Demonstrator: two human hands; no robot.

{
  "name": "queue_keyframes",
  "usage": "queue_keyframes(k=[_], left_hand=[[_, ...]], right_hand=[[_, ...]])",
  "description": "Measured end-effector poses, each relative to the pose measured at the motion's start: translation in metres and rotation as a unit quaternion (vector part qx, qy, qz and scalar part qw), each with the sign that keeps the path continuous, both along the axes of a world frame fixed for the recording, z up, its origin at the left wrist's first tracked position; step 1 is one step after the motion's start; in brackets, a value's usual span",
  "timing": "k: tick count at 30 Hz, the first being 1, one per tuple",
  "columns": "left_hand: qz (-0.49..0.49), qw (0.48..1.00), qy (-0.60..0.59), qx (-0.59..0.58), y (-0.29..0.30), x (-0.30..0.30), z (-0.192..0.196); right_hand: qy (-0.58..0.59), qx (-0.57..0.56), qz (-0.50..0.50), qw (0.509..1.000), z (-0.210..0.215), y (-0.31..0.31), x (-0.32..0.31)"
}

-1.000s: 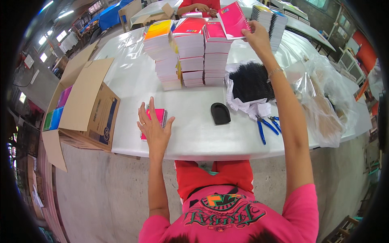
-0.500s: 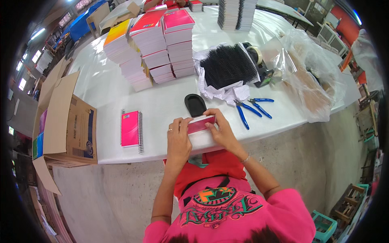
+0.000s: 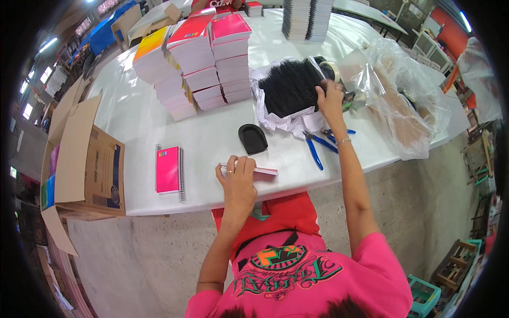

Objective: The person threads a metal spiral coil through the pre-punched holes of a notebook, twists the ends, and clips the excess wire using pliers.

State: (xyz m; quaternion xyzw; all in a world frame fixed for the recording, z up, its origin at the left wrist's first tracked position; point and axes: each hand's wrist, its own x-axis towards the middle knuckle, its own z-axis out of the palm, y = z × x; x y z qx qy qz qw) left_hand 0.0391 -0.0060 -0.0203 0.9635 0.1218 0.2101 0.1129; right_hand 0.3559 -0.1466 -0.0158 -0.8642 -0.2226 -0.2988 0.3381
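Observation:
Near the table's front edge my left hand (image 3: 239, 177) grips a thin pad of pages (image 3: 265, 171), tilted so mostly its edge shows. My right hand (image 3: 332, 98) reaches over the right side of a pile of black spiral binding coils (image 3: 289, 87), which lies on crumpled white paper (image 3: 289, 123). Its fingers are blurred, and whether they hold a coil I cannot tell. Just beyond the pad lies a black, shallow cup-shaped piece (image 3: 253, 139). Blue-handled cutting pliers (image 3: 315, 152) rest below the coils, partly behind my right wrist. To the left lies a pink notebook (image 3: 168, 169) with a coil at its side.
Tall stacks of pink, red and yellow-covered pads (image 3: 231, 58) stand behind. Coil-bound stacks (image 3: 306, 21) are at the back. A clear plastic bag (image 3: 405, 100) spreads over the right side. An open cardboard box (image 3: 101, 169) stands at the left edge. Another person sits at the far side.
My right hand has let go of the pad and moved up and right to the coils. My left hand keeps the pad, now turned edge-on.

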Motion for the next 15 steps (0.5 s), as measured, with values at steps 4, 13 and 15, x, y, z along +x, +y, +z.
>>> queue_keyframes(k=[4, 13, 15], left_hand=[[0.005, 0.999, -0.007, -0.052, -0.013, 0.000, 0.008], [0.051, 0.992, -0.105, -0.045, -0.018, 0.018, -0.009], [0.060, 0.990, -0.122, -0.039, -0.016, 0.020, -0.013]], right_hand=[[0.023, -0.054, 0.071, 0.996, -0.007, -0.006, 0.017], [0.132, 0.023, 0.102, 0.986, 0.011, -0.017, 0.010], [0.121, 0.033, 0.092, 0.988, 0.011, -0.016, 0.010]])
